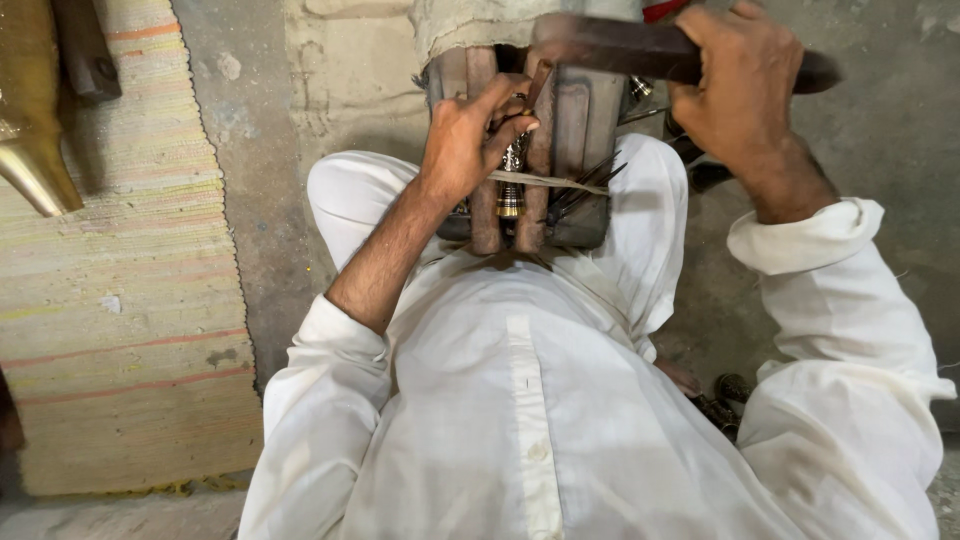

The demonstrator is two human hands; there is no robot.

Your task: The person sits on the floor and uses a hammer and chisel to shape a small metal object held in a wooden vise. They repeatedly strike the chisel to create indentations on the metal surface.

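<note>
**Small metal piece pinched in a wooden clamp, dark bar gripped above it**

Small ribbed metal piece (512, 175), silvery above with a brass-coloured band at its lower end, stands upright in the slot between two brown wooden clamp bars (485, 215) of a worn wooden block (580, 130) held between the seated person's knees. The piece sits at the middle of the block, close to its near edge, just above the person's white shirt (520, 400). A pale cord (555, 182) runs across the front of the block, over the bars. Thin dark metal rods (590, 180) fan out from the right side of the slot.

The left hand (470, 135) reaches forward from a rolled-up white sleeve, forearm bare, wrist bent down over the block. Its thumb and forefinger curl in and pinch at the top of the metal piece, the other fingers folded behind them.

The right hand (745, 80) is raised higher, at the far right edge of the block, wrist cocked and elbow out. It is closed in a full fist round a long dark bar (640, 48), which lies nearly level across the top of the block; its left end is blurred.

On the grey concrete floor (260, 200), well to the left, lies a striped woven mat (120, 300), with a shiny brass horn-shaped object (35, 140) at its far left corner.
</note>
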